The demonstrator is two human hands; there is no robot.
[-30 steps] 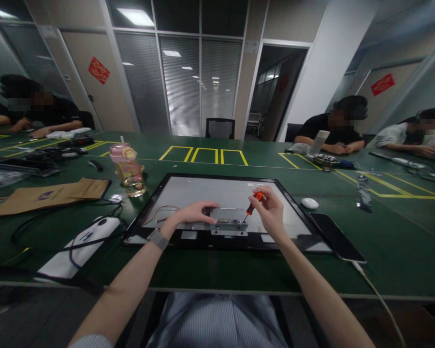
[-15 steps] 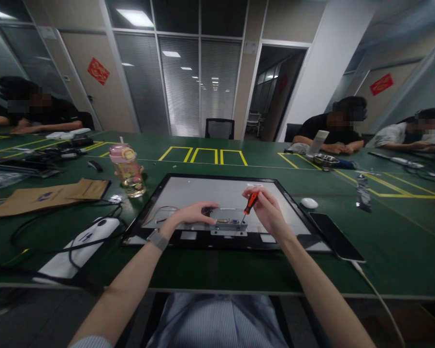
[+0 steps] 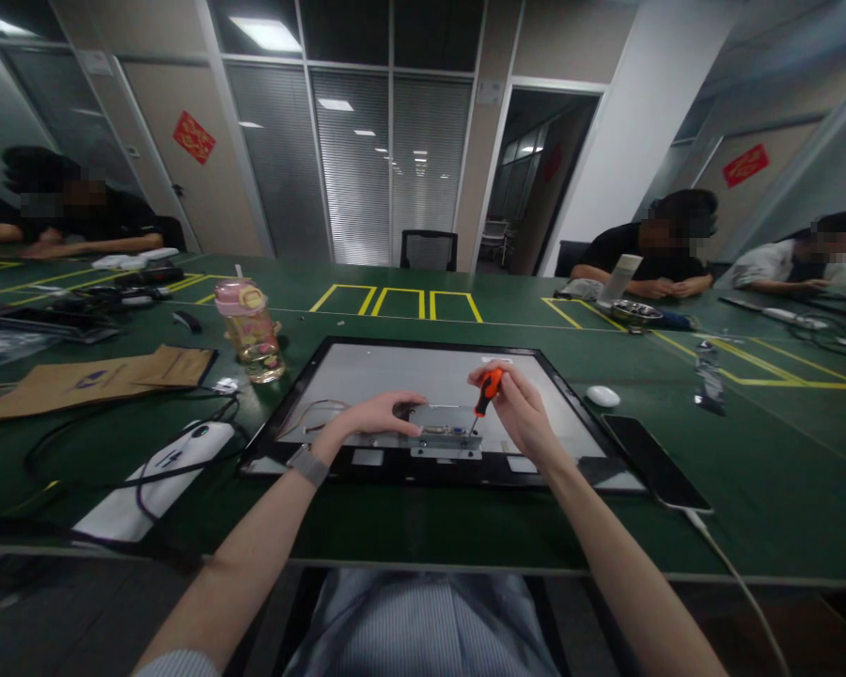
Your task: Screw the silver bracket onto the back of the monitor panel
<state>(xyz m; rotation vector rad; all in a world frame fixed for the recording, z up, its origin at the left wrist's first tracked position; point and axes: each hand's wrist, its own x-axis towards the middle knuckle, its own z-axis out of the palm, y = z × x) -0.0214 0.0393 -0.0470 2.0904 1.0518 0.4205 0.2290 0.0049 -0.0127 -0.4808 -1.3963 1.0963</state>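
My right hand [image 3: 520,406] grips an orange and black screwdriver [image 3: 490,387], tilted so its tip points down at the right end of a metal bracket [image 3: 447,450]. A circuit board with connectors sits along that bracket. My left hand [image 3: 382,415], with a watch on the wrist, holds the bracket's left end between thumb and fingers; part of the grip is hidden. Beneath both hands a large flat display panel [image 3: 367,369] with a black frame lies on the table, grey back facing up. Thin wires [image 3: 317,406] run over the panel at its left.
On the left are a white power strip [image 3: 156,475] with black cables, a brown paper bag [image 3: 91,379] and a pink-lidded bottle [image 3: 243,324]. A phone [image 3: 654,461] on a charging cable and a white mouse [image 3: 603,396] lie right of the panel. Several people sit across the green table.
The screwdriver's handle has turned slightly in my right hand, its tip staying at the bracket. My left hand has stayed in place.
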